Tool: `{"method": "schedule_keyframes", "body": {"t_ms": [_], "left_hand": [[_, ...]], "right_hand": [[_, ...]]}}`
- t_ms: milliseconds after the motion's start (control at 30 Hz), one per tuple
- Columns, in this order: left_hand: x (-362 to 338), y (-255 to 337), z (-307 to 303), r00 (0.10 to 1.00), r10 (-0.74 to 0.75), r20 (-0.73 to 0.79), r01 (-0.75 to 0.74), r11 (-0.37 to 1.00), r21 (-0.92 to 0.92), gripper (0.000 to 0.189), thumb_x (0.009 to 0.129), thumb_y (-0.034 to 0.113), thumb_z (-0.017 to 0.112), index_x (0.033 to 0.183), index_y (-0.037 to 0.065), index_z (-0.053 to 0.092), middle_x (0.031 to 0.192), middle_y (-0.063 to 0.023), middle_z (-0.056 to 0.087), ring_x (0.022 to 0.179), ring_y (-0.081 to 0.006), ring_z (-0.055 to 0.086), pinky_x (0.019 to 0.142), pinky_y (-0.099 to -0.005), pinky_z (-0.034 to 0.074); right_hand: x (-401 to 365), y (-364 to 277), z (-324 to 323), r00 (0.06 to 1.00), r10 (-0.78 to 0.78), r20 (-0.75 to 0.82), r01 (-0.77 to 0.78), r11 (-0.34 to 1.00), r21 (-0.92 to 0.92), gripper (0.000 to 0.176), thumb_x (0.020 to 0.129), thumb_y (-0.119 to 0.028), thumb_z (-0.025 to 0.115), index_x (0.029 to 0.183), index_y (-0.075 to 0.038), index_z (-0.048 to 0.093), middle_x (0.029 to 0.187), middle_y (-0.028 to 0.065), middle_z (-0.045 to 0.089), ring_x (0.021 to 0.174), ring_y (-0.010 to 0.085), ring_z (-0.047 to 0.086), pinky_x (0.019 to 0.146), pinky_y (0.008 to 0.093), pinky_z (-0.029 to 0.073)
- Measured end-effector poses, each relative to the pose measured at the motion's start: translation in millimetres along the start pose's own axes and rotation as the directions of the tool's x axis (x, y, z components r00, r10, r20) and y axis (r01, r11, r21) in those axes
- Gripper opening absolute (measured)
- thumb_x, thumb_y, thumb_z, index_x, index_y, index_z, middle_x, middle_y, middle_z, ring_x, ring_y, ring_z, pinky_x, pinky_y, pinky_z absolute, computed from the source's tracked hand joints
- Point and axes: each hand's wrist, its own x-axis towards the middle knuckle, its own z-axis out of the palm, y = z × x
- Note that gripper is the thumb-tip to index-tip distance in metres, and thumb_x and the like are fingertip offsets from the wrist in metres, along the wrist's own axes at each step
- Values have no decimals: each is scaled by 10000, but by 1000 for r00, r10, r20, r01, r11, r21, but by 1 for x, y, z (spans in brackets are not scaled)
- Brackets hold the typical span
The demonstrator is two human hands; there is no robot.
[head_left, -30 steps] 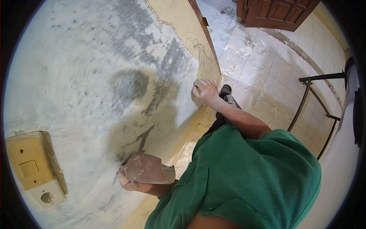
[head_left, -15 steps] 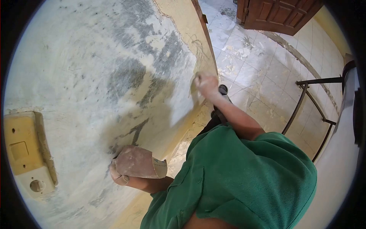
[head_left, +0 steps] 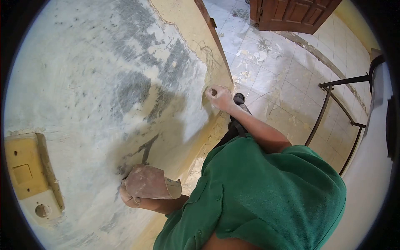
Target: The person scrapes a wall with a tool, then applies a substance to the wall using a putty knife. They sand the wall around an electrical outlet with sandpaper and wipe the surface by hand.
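Turning from a blur into a clear outline, your right hand is now sitting a little lower beside the wall than it was in the last frame. Your fingers there are curling in to meet the thumb around a small dark hollow; you can't tell whether anything is lying inside it. Your left hand is staying at about the same spot on the wall, just below the dark forked mark, and is clamping the sheet of sandpaper. That reddish-brown sheet is covering most of your fingers, and its far end is curling over near your forearm, showing the printed, paler backing. How firmly it is pressing on the wall, you can't tell from this angle.

Well to the left of that hand, the yellow switch plate and the white socket are sitting together on the wall. Up by your right hand, a bare yellowish strip is running along the wall's edge. Your shoe is showing just beyond your right wrist, on the pale tiled floor. Farther off, a brown wooden door is standing at the top, and a dark metal frame is rising at the right.
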Motion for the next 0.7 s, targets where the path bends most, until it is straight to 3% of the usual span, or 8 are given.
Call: {"method": "schedule_keyframes", "body": {"t_ms": [267,300,333,367,433,533,633,700], "left_hand": [[2,3,19,976,16,-218,-7,999,43,195,694,199,687,708,69,542,696,-134,585,670,-296,573,605,-416,462],[9,5,12,998,8,56,-7,1000,-18,228,672,180,714,746,56,538,735,-140,592,681,-307,577,598,-429,464],[12,6,8,946,17,323,8,997,-77,274,650,161,741,785,42,533,775,-146,599,693,-318,580,592,-443,466],[9,3,13,948,16,319,10,997,-81,274,650,161,741,785,42,533,775,-146,599,693,-318,580,592,-443,466],[-1,-4,26,985,167,48,-160,980,-118,288,668,157,733,818,39,517,847,-143,602,701,-329,579,583,-434,470],[-3,-6,31,983,150,-102,-158,985,-71,285,676,190,733,791,57,508,891,-130,596,680,-298,577,550,-396,463],[-2,-7,39,972,183,-149,-193,980,-55,282,662,183,716,807,55,510,884,-123,595,671,-273,577,544,-380,458],[-1,-8,44,960,201,-193,-211,977,-33,285,647,175,699,824,53,512,878,-116,594,662,-248,576,538,-363,452]], "right_hand": [[14,-12,9,996,83,31,-83,997,-9,192,745,-251,614,771,-62,643,770,104,664,739,267,644,720,351,500],[12,-14,9,993,113,22,-113,994,-4,204,742,-264,613,764,-63,644,773,104,666,742,271,644,729,354,500],[12,-16,9,990,143,16,-143,990,-1,216,739,-278,612,757,-64,645,777,105,667,746,275,644,739,357,499],[12,-15,11,990,143,18,-143,990,-7,216,739,-278,612,757,-64,645,777,105,667,746,275,644,739,357,499],[11,-13,16,993,112,-45,-113,993,-19,178,747,-222,635,727,-45,629,699,89,641,680,212,634,661,327,494],[15,-12,12,984,180,-6,-180,981,-74,205,748,-275,593,738,-78,648,784,104,668,762,284,641,751,366,495],[23,7,8,960,279,-38,-282,950,-133,208,757,-277,580,740,-81,646,773,101,662,758,288,636,745,369,491],[23,10,10,954,293,-58,-296,953,-60,221,760,-286,587,731,-73,635,749,101,650,741,280,631,725,367,488]]}}
